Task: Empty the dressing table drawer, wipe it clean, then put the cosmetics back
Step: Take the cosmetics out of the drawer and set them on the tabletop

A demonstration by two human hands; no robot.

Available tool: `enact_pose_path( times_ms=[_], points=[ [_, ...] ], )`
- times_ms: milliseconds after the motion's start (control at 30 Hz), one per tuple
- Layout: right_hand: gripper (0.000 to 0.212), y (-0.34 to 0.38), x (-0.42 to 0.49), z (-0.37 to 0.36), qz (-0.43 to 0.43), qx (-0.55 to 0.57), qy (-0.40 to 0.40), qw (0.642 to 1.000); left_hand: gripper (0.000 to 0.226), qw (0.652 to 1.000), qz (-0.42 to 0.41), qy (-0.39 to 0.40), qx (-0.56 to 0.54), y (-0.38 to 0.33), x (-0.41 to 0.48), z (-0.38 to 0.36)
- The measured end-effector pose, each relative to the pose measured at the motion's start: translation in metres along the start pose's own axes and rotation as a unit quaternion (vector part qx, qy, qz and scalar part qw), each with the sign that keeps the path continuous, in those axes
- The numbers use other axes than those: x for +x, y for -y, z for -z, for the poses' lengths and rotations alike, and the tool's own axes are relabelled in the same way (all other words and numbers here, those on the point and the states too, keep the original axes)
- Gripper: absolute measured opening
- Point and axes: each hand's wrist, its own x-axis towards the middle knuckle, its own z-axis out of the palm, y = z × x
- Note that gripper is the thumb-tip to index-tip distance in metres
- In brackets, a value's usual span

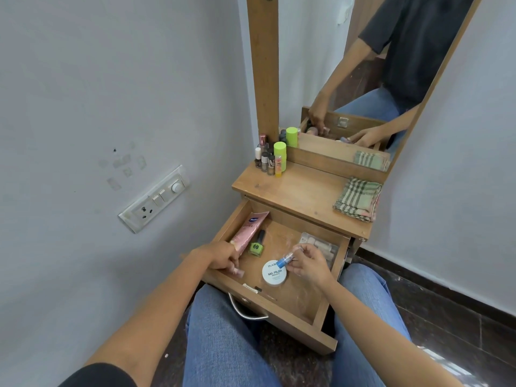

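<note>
Drawer point(303, 298) w/ 1 jar point(274, 274): L hand point(220, 256) grips pink bottle point(237, 272), R hand point(310, 262) pinches blue vial point(282, 262).

Illumination is soft, diffuse and moderately bright; faint shadows lie inside the drawer point(223, 227) along its left wall and under the left hand point(220, 256), and a pale streak of glare marks the dark floor point(460, 331) at lower right. Wide-angle distortion tilts straight lines toward the edges — the mirror point(363, 65) frame leans sharply. Focus holds at centre, yet small items render soft — the pink bottle point(237, 272) gripped by the left hand, the blue-capped bottle point(283, 261) pinched by the right hand point(307, 262).
</note>
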Motion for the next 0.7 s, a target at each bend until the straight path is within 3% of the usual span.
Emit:
enact_pose_path(
  times_ms=[233,367,433,533,700],
  points=[
    [0.009,0.017,-0.004,-0.004,-0.123,0.229,0.006,0.966,0.016,0.975,-0.011,-0.033,-0.219,0.008,-0.004,0.007],
    [0.035,0.016,-0.001,-0.006,-0.142,0.251,-0.004,0.957,0.016,0.953,-0.026,-0.117,-0.279,0.011,-0.001,0.004],
    [0.036,0.017,-0.002,-0.011,-0.109,0.209,-0.008,0.972,0.019,0.936,-0.046,-0.169,-0.304,0.01,0.0,0.005],
    [0.029,0.03,-0.008,-0.025,0.003,0.047,0.035,0.998,0.019,0.888,-0.063,-0.261,-0.373,0.004,0.004,0.009],
    [0.019,0.08,0.003,-0.046,0.228,-0.186,0.057,0.954,0.029,0.772,-0.051,-0.394,-0.496,-0.015,0.01,0.027]
  ],
)
